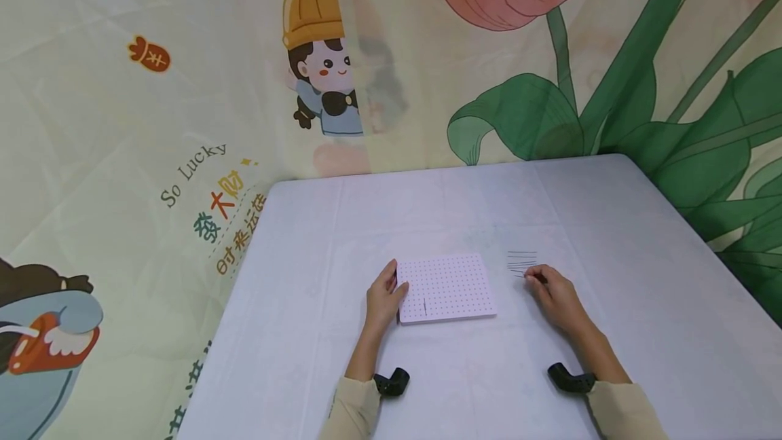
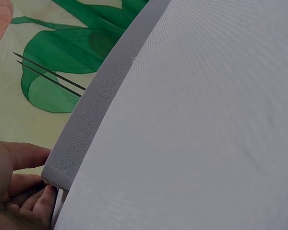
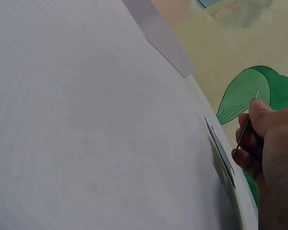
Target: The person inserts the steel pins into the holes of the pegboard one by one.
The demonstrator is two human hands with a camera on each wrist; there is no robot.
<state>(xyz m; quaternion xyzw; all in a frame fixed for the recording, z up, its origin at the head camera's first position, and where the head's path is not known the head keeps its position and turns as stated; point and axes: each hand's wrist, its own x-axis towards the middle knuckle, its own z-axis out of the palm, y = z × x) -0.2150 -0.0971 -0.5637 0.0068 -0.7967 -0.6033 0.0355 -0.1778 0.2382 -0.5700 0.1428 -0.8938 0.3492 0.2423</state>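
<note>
A pale lilac pegboard (image 1: 455, 290), dotted with rows of small holes, lies on the table. My left hand (image 1: 384, 301) grips its left edge, thumb over the top and fingers at the side. Two thin dark needles (image 2: 50, 71) stand up from the board in the left wrist view. To the right of the board, my right hand (image 1: 557, 299) pinches a single thin metal needle (image 3: 244, 130) between thumb and fingers. Just beyond those fingertips, several loose needles (image 1: 522, 252) lie roughly parallel on the table; they appear edge-on in the right wrist view.
A white cloth covers the table (image 1: 342, 243), whose far edge meets a printed backdrop (image 1: 403, 148) with flowers and cartoon figures. Black wrist cameras are worn on the left wrist (image 1: 392, 382) and the right wrist (image 1: 571, 379).
</note>
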